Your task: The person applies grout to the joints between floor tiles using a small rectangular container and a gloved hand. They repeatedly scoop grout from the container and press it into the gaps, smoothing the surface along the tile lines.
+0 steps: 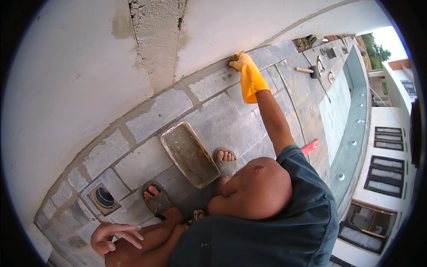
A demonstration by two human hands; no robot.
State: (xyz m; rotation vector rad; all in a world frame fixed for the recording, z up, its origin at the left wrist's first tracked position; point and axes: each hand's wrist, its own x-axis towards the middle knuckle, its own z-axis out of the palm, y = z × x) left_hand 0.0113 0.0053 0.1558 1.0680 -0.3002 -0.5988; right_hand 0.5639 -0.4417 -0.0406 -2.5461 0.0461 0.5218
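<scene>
My right hand (242, 64), in a yellow rubber glove, reaches out to the joint where the grey stone paving (213, 111) meets the white wall (80, 84). Its fingers are closed against a small dark lump at the wall's foot; what that is, I cannot make out. My bare left hand (116, 236) rests on my left knee with its fingers loosely apart, holding nothing. Between my sandalled feet and the wall sits a shallow rectangular mortar tray (163, 139), its inside smeared with wet grey mortar. Fresh mortar (129, 135) fills the joints along the wall.
A square floor opening with a round black pipe (104, 196) lies at left. Beyond my right arm are a red spirit level (310, 147), a rubber mallet (313, 71) and a long thin rod (328, 95). A raised ledge with white round fittings (340, 176) runs along the right.
</scene>
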